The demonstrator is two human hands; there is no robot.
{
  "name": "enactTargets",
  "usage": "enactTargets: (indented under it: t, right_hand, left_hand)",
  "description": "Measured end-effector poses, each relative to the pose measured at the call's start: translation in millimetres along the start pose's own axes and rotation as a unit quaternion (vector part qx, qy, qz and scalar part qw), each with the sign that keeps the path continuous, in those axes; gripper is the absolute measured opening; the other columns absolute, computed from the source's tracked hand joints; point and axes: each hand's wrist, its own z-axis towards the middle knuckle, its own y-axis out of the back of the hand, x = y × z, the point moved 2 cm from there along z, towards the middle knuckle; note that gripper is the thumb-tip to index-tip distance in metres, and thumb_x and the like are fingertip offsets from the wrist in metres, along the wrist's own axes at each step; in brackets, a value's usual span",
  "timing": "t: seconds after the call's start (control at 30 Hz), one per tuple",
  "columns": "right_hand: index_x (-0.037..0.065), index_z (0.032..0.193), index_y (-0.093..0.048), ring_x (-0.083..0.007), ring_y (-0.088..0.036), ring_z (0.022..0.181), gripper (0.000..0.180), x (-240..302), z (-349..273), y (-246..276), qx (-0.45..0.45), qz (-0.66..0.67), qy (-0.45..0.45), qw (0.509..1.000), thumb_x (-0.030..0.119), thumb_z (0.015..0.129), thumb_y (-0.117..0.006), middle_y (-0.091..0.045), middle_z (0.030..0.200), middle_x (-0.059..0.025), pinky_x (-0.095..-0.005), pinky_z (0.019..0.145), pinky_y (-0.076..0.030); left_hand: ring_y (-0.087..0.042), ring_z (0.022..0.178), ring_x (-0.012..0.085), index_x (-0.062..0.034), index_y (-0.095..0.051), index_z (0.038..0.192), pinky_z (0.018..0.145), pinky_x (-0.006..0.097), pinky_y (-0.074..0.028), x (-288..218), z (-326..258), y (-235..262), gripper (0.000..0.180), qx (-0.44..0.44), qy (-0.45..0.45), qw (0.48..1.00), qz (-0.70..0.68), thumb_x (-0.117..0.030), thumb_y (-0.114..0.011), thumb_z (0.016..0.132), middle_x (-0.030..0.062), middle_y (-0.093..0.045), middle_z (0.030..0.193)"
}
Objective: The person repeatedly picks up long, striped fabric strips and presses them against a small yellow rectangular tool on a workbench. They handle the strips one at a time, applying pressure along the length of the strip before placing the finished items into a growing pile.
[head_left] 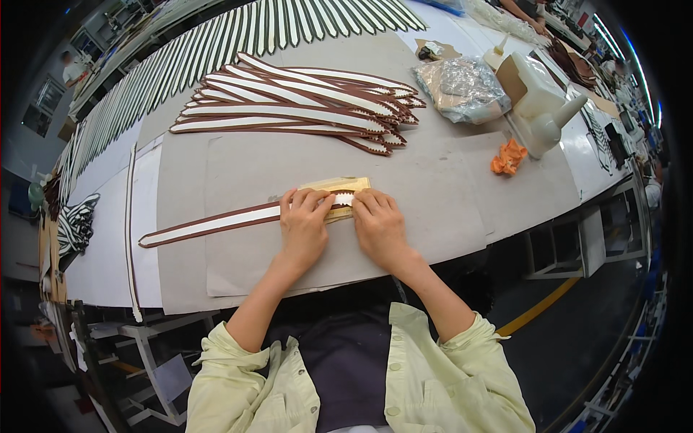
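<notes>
A long strap (216,225) with a white middle and brown edges lies slantwise on the table, its pointed end to the left. My left hand (304,225) is closed on the strap near its right end, fingertips pressing from above. Close beside it, my right hand (381,224) pinches at the strap's right end. Between the two hands, a short stretch of white with a toothed edge shows. Beneath this end sits a flat yellowish, brass-like piece (348,182), partly covered by my fingers and the strap.
Beyond my hands lies a pile of similar brown-edged straps (289,101). Dark-edged straps (238,32) line the far side. At right are a clear plastic bag (462,90), a white bottle with a cone nozzle (538,119) and a crumpled orange piece (509,157). A narrow strip (131,231) lies at left.
</notes>
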Motion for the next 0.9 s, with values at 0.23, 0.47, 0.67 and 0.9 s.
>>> enactTargets:
  t: [0.23,0.47,0.67,0.9]
  right_hand:
    - [0.003,0.093,-0.065,-0.0299,-0.055,0.102,0.009,-1.6,10.4,-4.9,-0.014,0.029,-0.07,0.997,0.007,0.087,-0.07,-0.06,0.101,-0.0096,-0.0431,0.087,-0.045]
    - [0.004,0.088,-0.065,-0.0295,-0.054,0.099,0.008,-10.0,15.0,-6.2,-0.016,0.085,-0.101,0.991,0.007,0.085,-0.072,-0.059,0.099,-0.0081,-0.0431,0.085,-0.043]
    - [0.004,0.084,-0.064,-0.0285,-0.054,0.099,0.01,-20.2,18.1,-14.2,-0.006,0.095,-0.098,0.991,0.009,0.084,-0.073,-0.06,0.1,-0.0062,-0.0421,0.085,-0.041]
    - [0.005,0.084,-0.064,-0.0276,-0.054,0.103,0.008,-25.8,15.2,-6.5,0.011,0.126,-0.08,0.989,0.008,0.085,-0.072,-0.061,0.102,-0.005,-0.0416,0.086,-0.04]
  left_hand:
    - [-0.058,0.121,0.035,0.0014,-0.068,0.127,0.103,0.046,-0.049,-15.8,-25.9,4.3,0.052,0.024,-0.008,0.999,-0.045,0.009,-0.059,0.076,0.0129,-0.064,0.126]
    - [-0.056,0.123,0.0345,0.0052,-0.063,0.132,0.103,0.045,-0.048,-19.7,-19.9,0.9,0.056,0.047,-0.046,0.998,0.0,0.005,-0.061,0.076,0.0146,-0.061,0.13]
    - [-0.057,0.12,0.0333,0.0036,-0.064,0.133,0.1,0.045,-0.049,-27.5,-14.9,-5.1,0.057,0.06,-0.042,0.995,0.066,0.005,-0.061,0.076,0.0146,-0.061,0.127]
    - [-0.058,0.117,0.0328,0.0028,-0.066,0.13,0.096,0.044,-0.051,-28.7,-13.8,-0.4,0.054,0.051,-0.053,0.997,0.036,0.004,-0.061,0.076,0.0142,-0.062,0.124]
